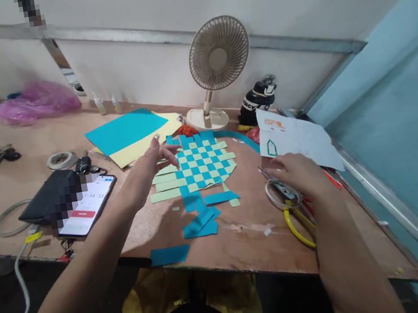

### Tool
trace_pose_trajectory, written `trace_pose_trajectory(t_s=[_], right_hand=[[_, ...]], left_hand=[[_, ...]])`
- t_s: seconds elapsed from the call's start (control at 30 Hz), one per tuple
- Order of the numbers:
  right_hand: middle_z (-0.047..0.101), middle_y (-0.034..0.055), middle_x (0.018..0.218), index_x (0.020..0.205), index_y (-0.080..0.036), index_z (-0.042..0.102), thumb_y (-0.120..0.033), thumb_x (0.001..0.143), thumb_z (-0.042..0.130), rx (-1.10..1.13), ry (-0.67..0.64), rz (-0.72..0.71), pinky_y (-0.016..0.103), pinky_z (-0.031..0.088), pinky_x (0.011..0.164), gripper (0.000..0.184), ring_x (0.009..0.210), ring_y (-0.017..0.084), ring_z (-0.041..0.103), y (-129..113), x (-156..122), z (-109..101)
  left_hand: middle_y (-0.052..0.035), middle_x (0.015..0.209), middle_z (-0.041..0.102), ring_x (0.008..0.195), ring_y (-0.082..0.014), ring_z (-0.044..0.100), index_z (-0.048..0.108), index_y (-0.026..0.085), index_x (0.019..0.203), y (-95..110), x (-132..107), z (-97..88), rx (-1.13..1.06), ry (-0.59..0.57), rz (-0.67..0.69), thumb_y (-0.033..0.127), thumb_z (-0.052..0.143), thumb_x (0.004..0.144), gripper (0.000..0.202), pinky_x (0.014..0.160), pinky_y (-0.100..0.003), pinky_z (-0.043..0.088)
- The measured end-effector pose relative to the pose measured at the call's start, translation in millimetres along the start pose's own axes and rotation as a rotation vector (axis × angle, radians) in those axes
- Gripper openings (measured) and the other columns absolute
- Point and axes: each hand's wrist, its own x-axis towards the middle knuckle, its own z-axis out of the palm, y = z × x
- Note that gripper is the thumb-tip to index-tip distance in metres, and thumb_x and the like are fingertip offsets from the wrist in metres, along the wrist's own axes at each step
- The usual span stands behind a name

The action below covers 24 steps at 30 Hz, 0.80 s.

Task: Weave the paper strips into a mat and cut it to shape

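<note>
My left hand (157,159) hangs open with its fingertips at the left edge of a woven paper mat (202,165) of blue and pale yellow strips, and I cannot tell whether they touch it. Loose blue paper strips (199,222) lie just below the mat, and another blue strip (169,255) sits at the table's front edge. My right hand (295,174) is curled over a pair of yellow-handled scissors (297,224) and a clear tape roll (283,193). Whether it grips them is hidden. A drawn-on white paper sheet (293,138) lies just beyond it.
Blue and yellow paper sheets (122,133) lie behind my left hand. A phone (88,206), black wallet (47,198), tape roll (62,160) and keys (82,166) sit left. A fan (216,54), black bottle (258,102) and pink plastic bag (36,102) stand behind.
</note>
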Motion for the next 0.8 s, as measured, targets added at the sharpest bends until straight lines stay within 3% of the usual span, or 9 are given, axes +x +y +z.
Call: trace_pose_trajectory(t_s=[0.07, 0.1, 0.17, 0.23, 0.3, 0.47, 0.6, 0.8], right_hand=[[0.073, 0.0125, 0.093, 0.089, -0.018, 0.070, -0.034, 0.091, 0.050, 0.039, 0.261, -0.092, 0.037, 0.047, 0.075, 0.025, 0.091, 0.028, 0.066, -29, -5, 5], [0.073, 0.0123, 0.095, 0.093, -0.018, 0.069, -0.033, 0.093, 0.049, 0.117, 0.349, -0.206, 0.037, 0.049, 0.078, 0.025, 0.091, 0.027, 0.066, -48, -9, 8], [0.073, 0.0125, 0.101, 0.101, -0.018, 0.068, -0.035, 0.095, 0.052, 0.197, 0.347, -0.578, 0.038, 0.050, 0.083, 0.024, 0.097, 0.027, 0.066, -88, -18, 16], [0.073, 0.0127, 0.101, 0.103, -0.017, 0.067, -0.034, 0.096, 0.054, 0.186, 0.232, -0.912, 0.038, 0.052, 0.081, 0.023, 0.094, 0.026, 0.065, -123, -26, 24], [0.071, 0.0148, 0.103, 0.101, -0.014, 0.067, -0.032, 0.094, 0.056, 0.139, 0.174, -1.053, 0.039, 0.052, 0.081, 0.022, 0.095, 0.027, 0.064, -148, -29, 30], [0.068, 0.0149, 0.094, 0.094, -0.012, 0.066, -0.029, 0.092, 0.055, 0.011, 0.002, -1.078, 0.040, 0.050, 0.079, 0.021, 0.090, 0.026, 0.061, -168, -22, 37], [0.066, 0.0142, 0.089, 0.088, -0.012, 0.066, -0.025, 0.088, 0.056, -0.048, -0.013, -1.058, 0.040, 0.047, 0.078, 0.016, 0.086, 0.026, 0.058, -171, -15, 48], [0.066, 0.0132, 0.094, 0.090, -0.013, 0.066, -0.026, 0.089, 0.058, -0.006, -0.099, -1.058, 0.039, 0.048, 0.081, 0.015, 0.090, 0.025, 0.058, -171, -5, 44]], left_hand=[[-0.0078, 0.131, 0.064, 0.133, -0.0294, 0.049, 0.069, 0.022, 0.078, -3, -6, -2.5, 0.175, -0.035, 0.007, 0.061, 0.040, 0.098, 0.052, 0.112, -0.047, 0.037], [-0.0078, 0.130, 0.064, 0.131, -0.0291, 0.051, 0.070, 0.022, 0.083, -4, -10, -3.9, 0.249, -0.051, 0.007, 0.060, 0.042, 0.097, 0.049, 0.111, -0.046, 0.037], [-0.0079, 0.125, 0.066, 0.124, -0.0280, 0.055, 0.069, 0.023, 0.094, -7, -16, -6.7, 0.350, -0.095, -0.012, 0.059, 0.044, 0.097, 0.045, 0.109, -0.045, 0.039], [-0.0068, 0.119, 0.068, 0.119, -0.0264, 0.058, 0.067, 0.023, 0.102, -12, -18, -8.6, 0.385, -0.144, -0.046, 0.058, 0.044, 0.098, 0.042, 0.106, -0.043, 0.041], [-0.0061, 0.116, 0.069, 0.117, -0.0256, 0.059, 0.065, 0.023, 0.105, -19, -17, -9.5, 0.365, -0.207, -0.068, 0.056, 0.045, 0.098, 0.039, 0.104, -0.041, 0.042], [-0.0057, 0.108, 0.069, 0.111, -0.0261, 0.062, 0.065, 0.022, 0.103, -47, -5, -9.6, 0.254, -0.326, -0.062, 0.057, 0.049, 0.095, 0.039, 0.098, -0.036, 0.045], [-0.0054, 0.109, 0.066, 0.105, -0.0248, 0.060, 0.063, 0.022, 0.109, -65, -2, -11.6, 0.264, -0.411, -0.074, 0.055, 0.049, 0.096, 0.038, 0.092, -0.035, 0.046], [-0.0070, 0.108, 0.062, 0.107, -0.0250, 0.057, 0.061, 0.020, 0.108, -69, -4, -15.0, 0.259, -0.423, -0.081, 0.055, 0.043, 0.099, 0.040, 0.093, -0.036, 0.045]])
